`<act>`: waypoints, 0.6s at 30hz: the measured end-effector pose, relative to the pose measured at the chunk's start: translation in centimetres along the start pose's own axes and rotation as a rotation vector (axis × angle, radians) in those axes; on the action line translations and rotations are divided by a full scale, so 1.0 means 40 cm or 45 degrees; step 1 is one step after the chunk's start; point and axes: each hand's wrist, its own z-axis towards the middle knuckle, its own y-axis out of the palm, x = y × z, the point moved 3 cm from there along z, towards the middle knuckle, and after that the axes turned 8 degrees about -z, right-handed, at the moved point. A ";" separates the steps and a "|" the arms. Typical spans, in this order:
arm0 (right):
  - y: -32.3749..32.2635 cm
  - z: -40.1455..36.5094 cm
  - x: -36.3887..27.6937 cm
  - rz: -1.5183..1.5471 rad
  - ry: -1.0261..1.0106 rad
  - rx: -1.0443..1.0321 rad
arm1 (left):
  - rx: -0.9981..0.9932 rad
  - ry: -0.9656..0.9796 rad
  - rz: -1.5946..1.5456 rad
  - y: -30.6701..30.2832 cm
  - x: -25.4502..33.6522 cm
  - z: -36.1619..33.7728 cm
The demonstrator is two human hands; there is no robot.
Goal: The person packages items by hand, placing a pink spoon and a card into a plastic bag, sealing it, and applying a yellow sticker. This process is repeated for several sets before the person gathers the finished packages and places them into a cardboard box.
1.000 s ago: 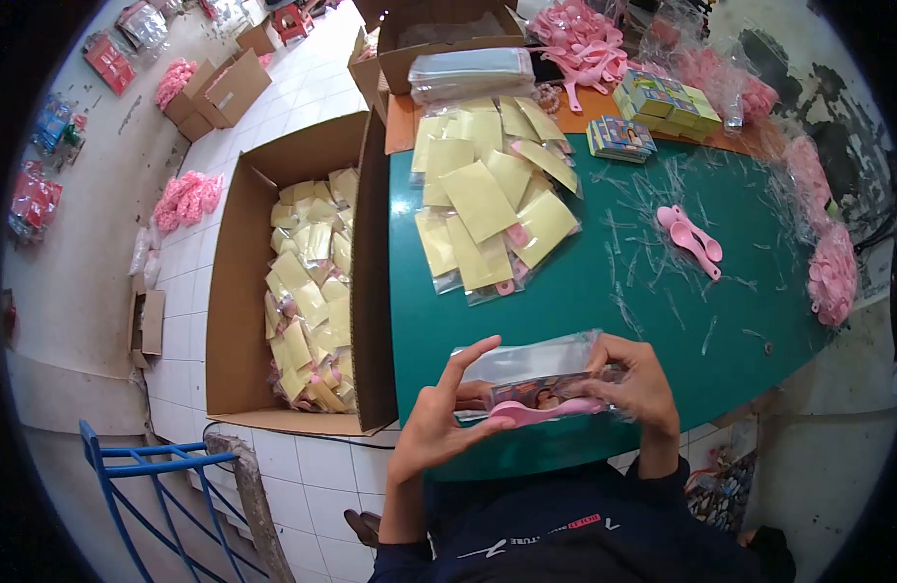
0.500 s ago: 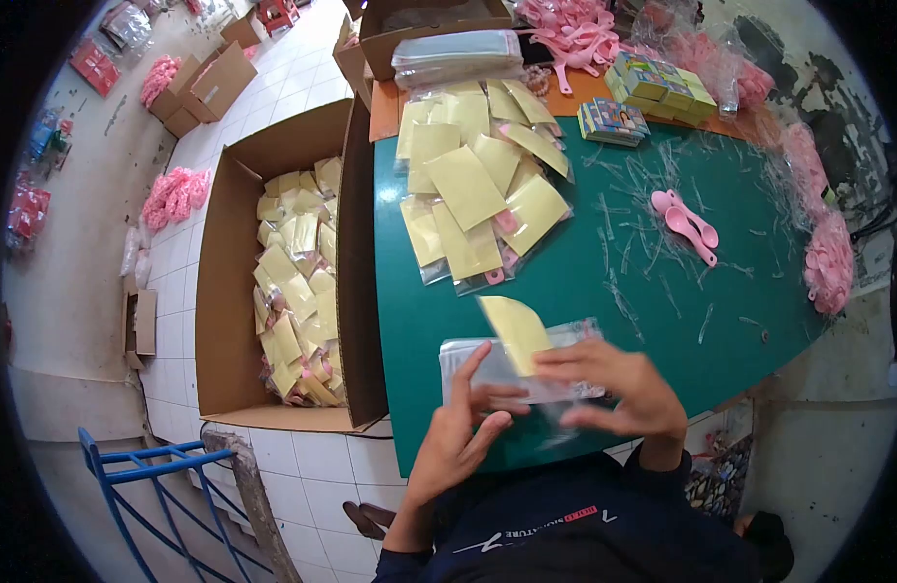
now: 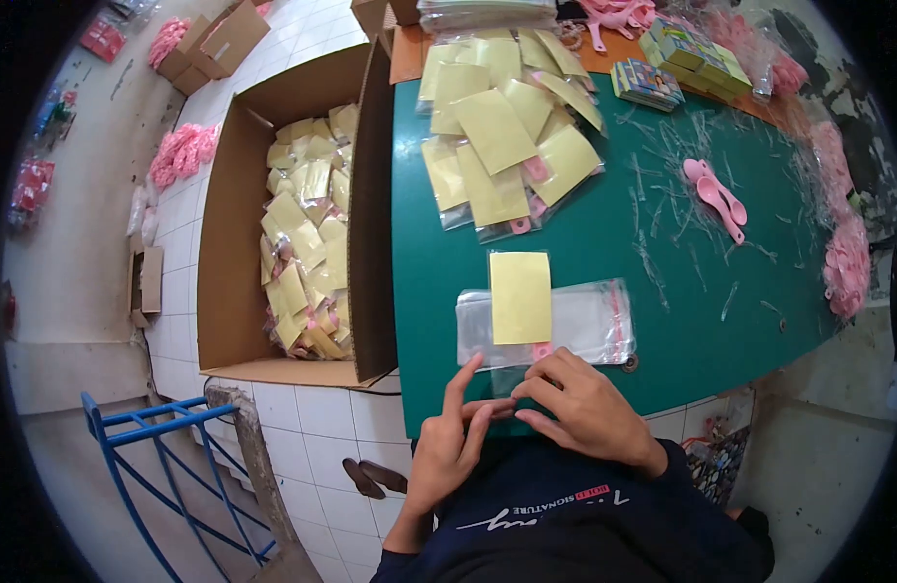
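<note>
A clear plastic bag (image 3: 512,381) with a yellow card (image 3: 521,296) inside lies near the table's front edge. A bit of pink plastic (image 3: 542,350) shows below the card. Under it is a stack of clear plastic bags (image 3: 589,321). My right hand (image 3: 589,413) is closed, fingertips pinching the bag's near end. My left hand (image 3: 453,437) meets it there, thumb and fingers closed at the bag's edge while the index finger stretches toward the stack. The fingertips partly hide that edge.
Filled bags with yellow cards (image 3: 497,131) are piled farther back on the green table (image 3: 604,233). Pink measuring spoons (image 3: 716,199) lie to the right among clear plastic strips (image 3: 653,257). A large cardboard box (image 3: 220,262) of filled bags stands left. Small printed boxes (image 3: 648,83) sit behind.
The yellow card, tilted and blurred in my right hand before, now lies straight over the stack. My right hand has moved toward me and left, meeting my left hand at the bag's near end.
</note>
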 end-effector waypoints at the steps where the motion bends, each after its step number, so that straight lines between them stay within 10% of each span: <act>1: 0.003 0.002 -0.007 -0.001 -0.013 -0.004 | -0.032 -0.016 -0.046 0.000 -0.004 0.002; 18: 0.023 -0.016 -0.021 -0.263 -0.118 -0.018 | -0.144 -0.091 -0.583 0.033 -0.059 0.027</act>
